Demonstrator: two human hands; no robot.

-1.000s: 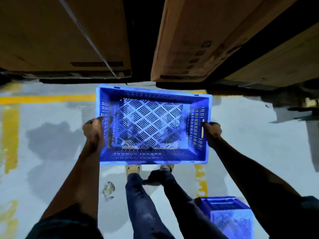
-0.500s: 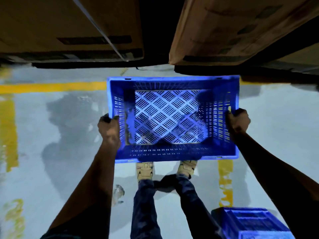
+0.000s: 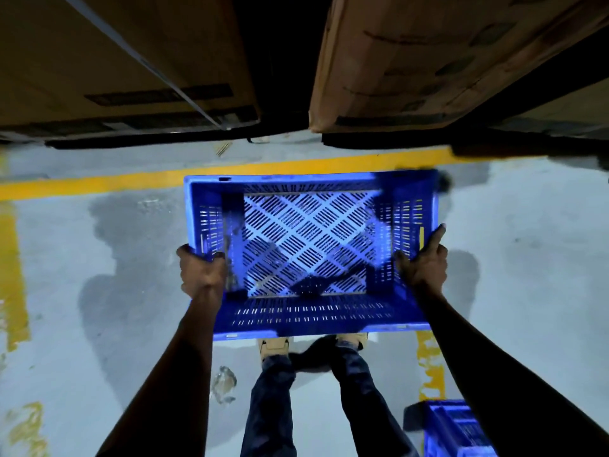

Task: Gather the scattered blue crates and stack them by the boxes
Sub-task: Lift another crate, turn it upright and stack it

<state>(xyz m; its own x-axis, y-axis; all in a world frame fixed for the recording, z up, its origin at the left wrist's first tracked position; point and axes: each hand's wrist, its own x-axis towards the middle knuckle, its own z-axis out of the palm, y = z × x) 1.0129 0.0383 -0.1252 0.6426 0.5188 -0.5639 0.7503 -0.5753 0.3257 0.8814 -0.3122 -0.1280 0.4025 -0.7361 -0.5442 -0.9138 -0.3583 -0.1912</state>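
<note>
Left grip: left hand [image 3: 201, 275] clamps the left short wall of the crate, fingers curled over the rim, thumb side outside.
Right grip: right hand [image 3: 425, 263] holds the right short wall; thumb hooked inside, one finger stretched straight along the outer edge, the others hidden behind the wall.
Item held: blue crate [image 3: 309, 255], open top up, nothing inside, carried roughly level in front of the person's legs, above the floor.
Position: just short of the yellow line [image 3: 131, 181]; cardboard boxes [image 3: 412, 61] stand beyond it, near but apart.
Build: moulded plastic, slotted walls, lattice base; judged stiff and light for its bulk.
Surface: smooth plastic, likely a little slippery; the rolled rim gives the fingers a ledge.
Best hold: both short ends at mid-length, under the rim, as now; one-handed carrying would probably tip it.
Fragility: low; judged to tolerate setting down firmly.
Other stock: second blue crate [image 3: 458, 430] on the floor [image 3: 527, 291], behind at the person's right.
Floor note: dark patches, possibly damp; cannot tell.
</note>
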